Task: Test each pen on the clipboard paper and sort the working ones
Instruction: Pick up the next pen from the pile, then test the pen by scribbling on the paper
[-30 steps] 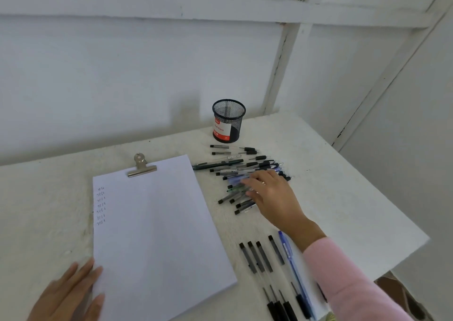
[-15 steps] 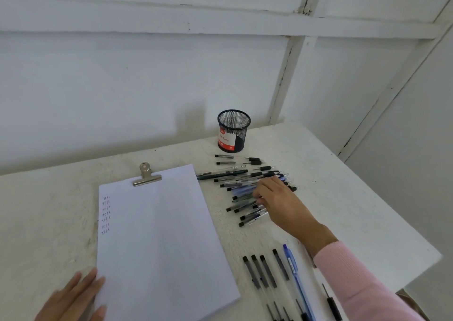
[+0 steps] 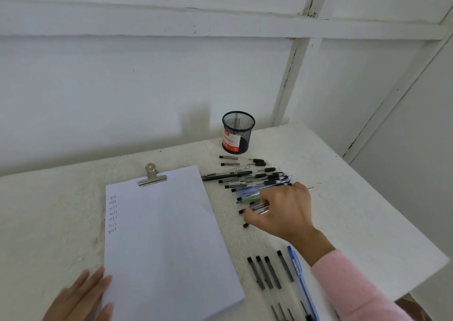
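Reaching into the pile of pens [image 3: 255, 185] on the white table [image 3: 343, 210], the right hand [image 3: 282, 212] has its fingers curled over the near edge of the heap — fingertips down among the clear barrels, though whether one pen is actually pinched I cannot tell. To the left of the pile lies the paper [image 3: 166, 242], held at the top by a metal clip [image 3: 152, 177], with a short column of scribbled marks near its upper left edge. Pressing flat on the bottom left corner of the sheet is the left hand [image 3: 81, 298], fingers spread — holding nothing. Behind the pile stands a black mesh cup [image 3: 237, 131]. Nearer the camera, a row of sorted pens [image 3: 272, 271] lies side by side, a blue one at its right.
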